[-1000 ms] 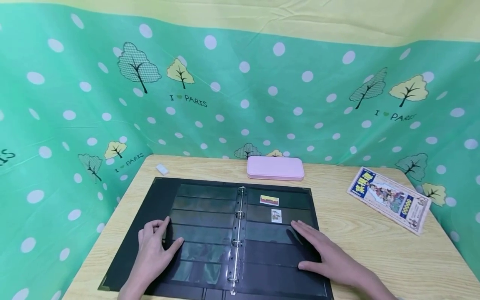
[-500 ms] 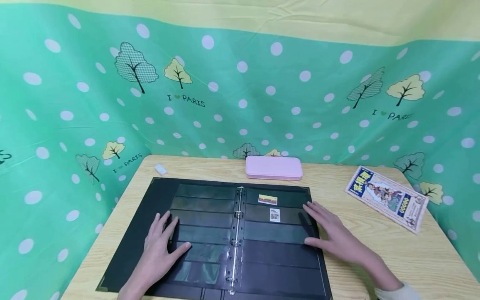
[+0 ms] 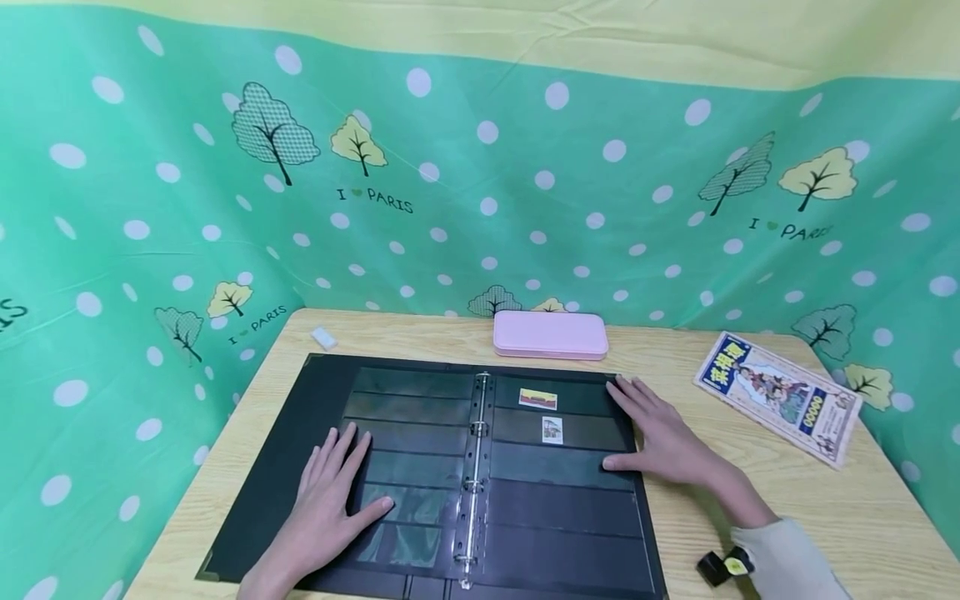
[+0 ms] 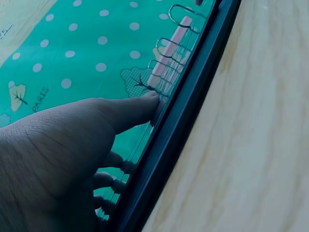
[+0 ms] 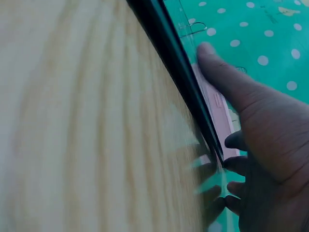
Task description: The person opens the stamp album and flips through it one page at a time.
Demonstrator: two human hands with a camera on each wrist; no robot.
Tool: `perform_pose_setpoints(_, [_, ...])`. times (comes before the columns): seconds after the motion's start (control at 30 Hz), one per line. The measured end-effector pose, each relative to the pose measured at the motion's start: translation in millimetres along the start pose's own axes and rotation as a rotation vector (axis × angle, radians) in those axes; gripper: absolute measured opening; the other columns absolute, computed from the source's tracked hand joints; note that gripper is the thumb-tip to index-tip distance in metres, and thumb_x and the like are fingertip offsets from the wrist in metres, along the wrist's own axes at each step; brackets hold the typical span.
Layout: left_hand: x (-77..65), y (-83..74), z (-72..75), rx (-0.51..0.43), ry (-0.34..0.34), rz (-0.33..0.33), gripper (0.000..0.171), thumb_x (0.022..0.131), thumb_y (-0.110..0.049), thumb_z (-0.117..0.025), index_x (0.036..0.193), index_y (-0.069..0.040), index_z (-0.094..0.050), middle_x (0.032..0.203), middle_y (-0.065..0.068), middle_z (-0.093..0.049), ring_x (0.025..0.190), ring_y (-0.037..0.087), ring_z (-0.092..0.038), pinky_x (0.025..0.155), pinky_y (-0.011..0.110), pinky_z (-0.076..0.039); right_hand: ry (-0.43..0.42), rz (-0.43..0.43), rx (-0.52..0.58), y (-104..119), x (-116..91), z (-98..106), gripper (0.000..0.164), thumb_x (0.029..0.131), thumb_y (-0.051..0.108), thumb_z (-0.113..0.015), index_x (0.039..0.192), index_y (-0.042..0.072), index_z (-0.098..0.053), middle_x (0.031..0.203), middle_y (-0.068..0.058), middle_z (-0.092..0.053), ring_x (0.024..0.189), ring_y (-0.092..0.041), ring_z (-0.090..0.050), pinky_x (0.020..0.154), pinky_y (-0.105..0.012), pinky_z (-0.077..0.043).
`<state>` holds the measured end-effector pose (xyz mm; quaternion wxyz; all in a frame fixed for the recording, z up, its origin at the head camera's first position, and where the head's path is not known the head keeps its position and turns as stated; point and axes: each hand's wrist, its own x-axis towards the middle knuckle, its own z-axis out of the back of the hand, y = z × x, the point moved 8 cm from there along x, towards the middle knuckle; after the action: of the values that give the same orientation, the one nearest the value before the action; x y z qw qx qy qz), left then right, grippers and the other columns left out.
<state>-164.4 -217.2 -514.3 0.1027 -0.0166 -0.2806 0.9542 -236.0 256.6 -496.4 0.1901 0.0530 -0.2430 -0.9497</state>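
Observation:
A black ring binder with clear-pocket pages (image 3: pixel 555 508) lies spread on the wooden table. My left hand (image 3: pixel 322 500) rests on its left page, fingers straight and thumb out to the side. In the left wrist view that thumb (image 4: pixel 130 111) touches the page surface beside the metal rings (image 4: pixel 166 48). My right hand (image 3: pixel 660 433) lies over the binder's right edge, fingers spread and thumb on the page. Two stamps sit in the upper right pockets: a red and yellow one (image 3: pixel 537 399), and a pale one (image 3: pixel 552 430) just below it.
A pink pencil case (image 3: pixel 550 335) stands behind the binder. A white eraser-like block (image 3: pixel 324 338) lies at the back left. An illustrated paper booklet (image 3: pixel 780 398) lies at the right. A green dotted cloth (image 3: pixel 450 208) hangs around the table's back and sides.
My right hand has slid outward and up to the binder's right edge. My left hand has moved slightly right, its fingers straightening on the page.

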Motion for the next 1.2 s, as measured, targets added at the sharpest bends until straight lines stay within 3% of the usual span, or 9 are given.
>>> perform_pose_setpoints(0.6, [-1.1, -1.3, 1.3, 0.003, -0.007, 0.004, 0.102, 0.097, -0.061, -0.078, 0.171, -0.002, -0.040, 0.180, 0.029, -0.022, 0.166, 0.056, -0.008, 0.130, 0.073, -0.004, -0.018, -0.018, -0.040, 2, -1, -1, 0.110, 0.086, 0.065, -0.089, 0.168, 0.005, -0.048, 0.179, -0.021, -0.033, 0.164, -0.053, -0.023, 0.122, -0.079, -0.030])
perform_pose_setpoints(1.03, [-0.3, -1.3, 0.6, 0.005, -0.006, 0.001, 0.101, 0.098, -0.061, -0.078, 0.171, -0.002, -0.040, 0.180, 0.029, -0.023, 0.166, 0.056, -0.008, 0.130, 0.073, -0.004, -0.034, 0.004, -0.070, 11, -6, -2, 0.095, 0.092, 0.060, -0.085, 0.164, 0.008, -0.054, 0.172, -0.017, -0.045, 0.161, -0.052, -0.032, 0.120, -0.080, -0.031])
perform_pose_setpoints(1.2, [-0.1, -1.5, 0.4, -0.001, -0.007, -0.002, 0.101, 0.098, -0.060, -0.078, 0.171, -0.002, -0.040, 0.180, 0.029, -0.023, 0.166, 0.056, -0.008, 0.131, 0.072, -0.003, -0.056, 0.018, -0.039, 12, -11, -4, 0.088, 0.095, 0.053, -0.084, 0.164, 0.007, -0.054, 0.173, -0.017, -0.045, 0.161, -0.053, -0.030, 0.121, -0.081, -0.027])
